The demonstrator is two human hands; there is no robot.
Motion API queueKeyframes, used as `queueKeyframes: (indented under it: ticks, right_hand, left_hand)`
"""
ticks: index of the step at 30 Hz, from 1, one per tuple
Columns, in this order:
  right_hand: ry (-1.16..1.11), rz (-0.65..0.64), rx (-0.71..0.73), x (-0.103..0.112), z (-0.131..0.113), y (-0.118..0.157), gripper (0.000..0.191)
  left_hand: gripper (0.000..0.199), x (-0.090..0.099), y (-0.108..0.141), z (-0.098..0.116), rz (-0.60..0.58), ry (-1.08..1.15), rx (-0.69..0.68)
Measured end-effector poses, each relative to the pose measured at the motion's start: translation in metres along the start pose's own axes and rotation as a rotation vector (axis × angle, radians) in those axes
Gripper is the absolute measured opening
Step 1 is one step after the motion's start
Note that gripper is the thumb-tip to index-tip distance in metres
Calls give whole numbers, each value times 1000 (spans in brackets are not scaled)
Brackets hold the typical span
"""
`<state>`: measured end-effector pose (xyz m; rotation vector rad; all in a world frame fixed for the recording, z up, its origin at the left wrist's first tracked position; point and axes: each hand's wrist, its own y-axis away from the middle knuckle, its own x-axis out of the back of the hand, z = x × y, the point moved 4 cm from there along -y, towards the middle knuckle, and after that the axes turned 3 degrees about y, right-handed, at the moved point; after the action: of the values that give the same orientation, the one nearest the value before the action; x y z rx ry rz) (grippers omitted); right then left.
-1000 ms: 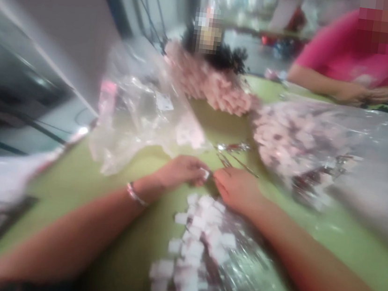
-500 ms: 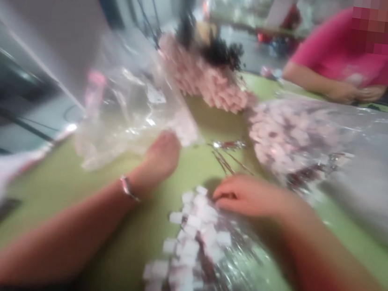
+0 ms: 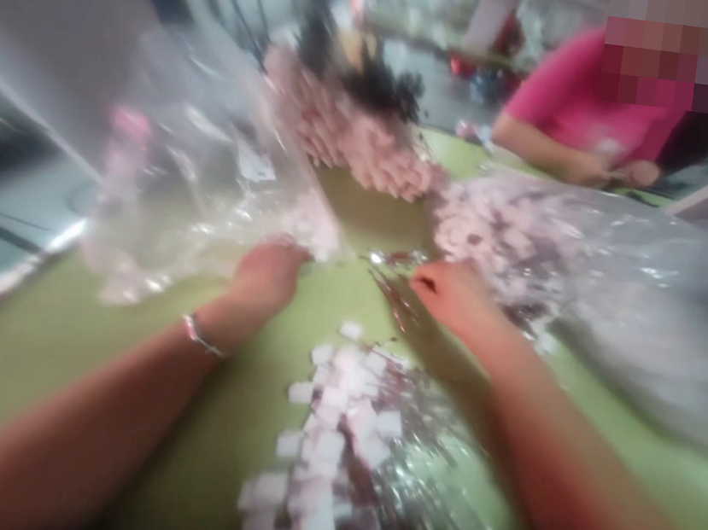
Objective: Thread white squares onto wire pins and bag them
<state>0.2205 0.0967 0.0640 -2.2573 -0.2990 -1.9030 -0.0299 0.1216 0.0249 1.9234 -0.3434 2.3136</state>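
My left hand (image 3: 269, 272), with a bracelet at the wrist, lies at the near edge of a clear plastic bag (image 3: 195, 194); its fingers are blurred and partly hidden. My right hand (image 3: 451, 290) is closed in a pinch above the green table (image 3: 244, 423), and anything between its fingertips is too small to make out. Just left of it lie several thin reddish stems (image 3: 396, 300) with shiny ends. Nearer me is a pile of white square pieces (image 3: 331, 451) on thin stems in clear wrapping.
Pink flowers (image 3: 368, 146) stand at the back with dark foliage. Pale flowers (image 3: 493, 230) in clear plastic (image 3: 647, 292) lie at the right. Across the table sits a person in a pink shirt (image 3: 560, 110), hands on the far edge.
My right hand has moved away from the white square pieces, forward to the thin stems. My left hand stays by the plastic bag. The whole view has shifted slightly.
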Motion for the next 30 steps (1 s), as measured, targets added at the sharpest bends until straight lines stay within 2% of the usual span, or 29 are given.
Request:
queueKeyframes:
  ticks: [5, 9, 13, 15, 20, 22, 25, 28, 30]
  right_hand:
    - [38, 86, -47, -33, -12, -11, 24]
    - [88, 176, 28, -39, -20, -9, 25]
    - [184, 121, 64, -36, -29, -4, 23]
    - [247, 89, 63, -36, -32, -2, 26]
    - [348, 49, 40, -38, -30, -1, 29]
    - [290, 67, 33, -38, -25, -1, 24]
    - [129, 131, 12, -36, -16, -1, 22]
    - [65, 201, 28, -33, -16, -2, 25]
    - [63, 191, 20, -34, -16, -4, 27]
  left_hand:
    - [33, 0, 2, -7, 63, 156, 56]
    - [31, 2, 0, -12, 86, 221, 109]
    - [27, 1, 0, -14, 14, 228, 80]
    - [27, 1, 3, -11, 13, 227, 36]
    - [30, 6, 16, 10, -5, 275, -70]
    - [25, 9, 19, 20, -15, 409, -78]
    - [23, 10, 19, 28, -43, 730, -15]
    - [28, 4, 20, 31, -93, 995, 87]
    - [30, -1, 21, 33, -115, 1085, 114]
